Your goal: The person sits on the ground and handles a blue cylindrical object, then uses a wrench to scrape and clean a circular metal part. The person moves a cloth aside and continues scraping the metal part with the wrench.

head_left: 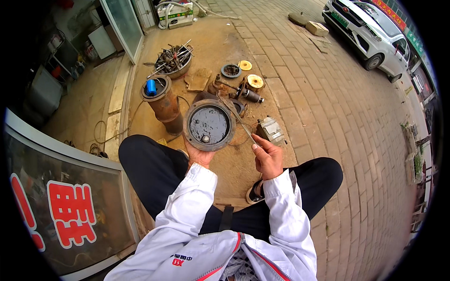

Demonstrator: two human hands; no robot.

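At frame centre, the left hand (200, 157) grips a round, rusty-brown metal housing (187, 126) — likely heavy, slippery, best held by its rim — while the right hand (268, 160) pinches a thin grey metal strip (240, 122).

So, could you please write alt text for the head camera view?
A person's left hand holds a round metal part with dark sludge inside; the right hand holds a long thin tool near that part. Beyond stand a rusty cylinder and a heaped basin.

Soft daylight; curved, black-cornered edges
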